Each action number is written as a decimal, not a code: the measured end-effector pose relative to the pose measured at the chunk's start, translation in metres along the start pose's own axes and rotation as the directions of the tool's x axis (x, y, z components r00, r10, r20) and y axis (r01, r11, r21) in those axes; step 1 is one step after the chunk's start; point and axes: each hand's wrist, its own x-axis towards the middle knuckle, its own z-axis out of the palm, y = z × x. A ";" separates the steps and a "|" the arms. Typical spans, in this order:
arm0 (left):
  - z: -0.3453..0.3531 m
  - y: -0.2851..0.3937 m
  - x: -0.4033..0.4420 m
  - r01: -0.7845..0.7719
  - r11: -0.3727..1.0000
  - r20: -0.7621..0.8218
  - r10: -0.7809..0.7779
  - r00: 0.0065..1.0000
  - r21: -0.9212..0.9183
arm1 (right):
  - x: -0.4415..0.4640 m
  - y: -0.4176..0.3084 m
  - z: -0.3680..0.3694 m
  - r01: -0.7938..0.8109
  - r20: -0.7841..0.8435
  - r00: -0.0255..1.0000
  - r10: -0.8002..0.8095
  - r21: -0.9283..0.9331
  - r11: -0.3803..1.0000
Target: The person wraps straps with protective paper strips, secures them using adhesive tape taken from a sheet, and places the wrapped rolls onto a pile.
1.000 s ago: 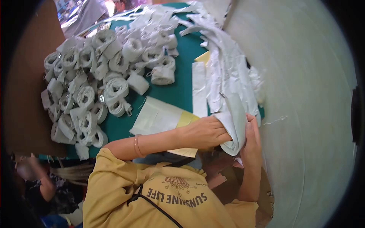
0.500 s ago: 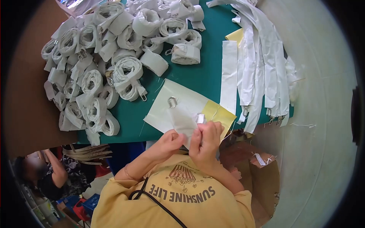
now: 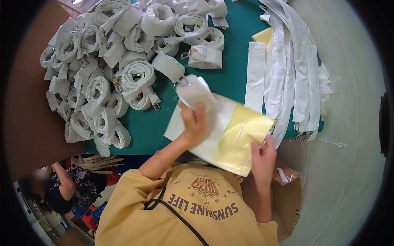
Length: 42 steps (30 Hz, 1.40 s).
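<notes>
My left hand (image 3: 195, 121) is closed round the lower end of a white-wrapped rolled strap (image 3: 196, 93), which has a metal buckle at its upper left. The roll is held over the upper edge of a white and yellow sheet (image 3: 242, 139), beside the nearest rolls of the pile. At the sheet's right edge, the fingers of my right hand (image 3: 264, 158) are pinched at a small metal hook (image 3: 270, 130). That hook is at the lower end of one of the long white-wrapped straps (image 3: 279, 82). The fingers partly hide the hook.
A large pile of white rolled straps (image 3: 98, 88) covers the left of the green table (image 3: 143, 127). A flat white strip (image 3: 255, 74) lies right of centre. Below the table's edge stands a cardboard box (image 3: 287, 197). Another person (image 3: 61, 184) sits at lower left.
My left hand has moved up and away from me with the white roll. My right hand has left the roll and moved right to the hook. The sheet has shifted right and turned slightly.
</notes>
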 end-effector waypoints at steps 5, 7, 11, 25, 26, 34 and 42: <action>0.042 -0.010 0.001 0.076 0.992 0.004 -0.076 0.997 -0.101 | 0.089 -0.031 -0.005 0.380 -0.074 0.789 -0.610 -0.721 0.579; 0.049 -0.006 0.006 0.141 0.974 -0.062 -0.154 0.986 -0.176 | 0.085 -0.044 0.024 0.399 -0.190 0.823 -0.535 -0.478 0.783; 0.045 -0.004 0.009 0.244 0.931 -0.083 -0.276 0.958 -0.273 | 0.066 -0.019 0.087 0.357 -0.160 0.884 -0.439 -0.375 0.856; 0.040 -0.007 0.014 0.265 0.931 -0.080 -0.293 0.953 -0.252 | 0.098 -0.028 0.014 -0.235 0.379 0.918 0.119 0.276 0.932; 0.041 -0.008 0.014 0.251 0.937 -0.090 -0.279 0.956 -0.242 | 0.097 -0.039 0.008 -0.202 0.398 0.912 0.094 0.240 0.949; 0.041 -0.014 0.009 0.260 0.944 -0.070 -0.279 0.958 -0.201 | 0.110 -0.084 -0.040 -0.114 0.254 0.967 -0.001 0.441 0.890; 0.018 0.061 0.059 -0.120 0.991 0.263 0.102 0.959 0.056 | 0.114 -0.125 0.024 0.402 0.465 0.832 -0.304 -0.125 0.907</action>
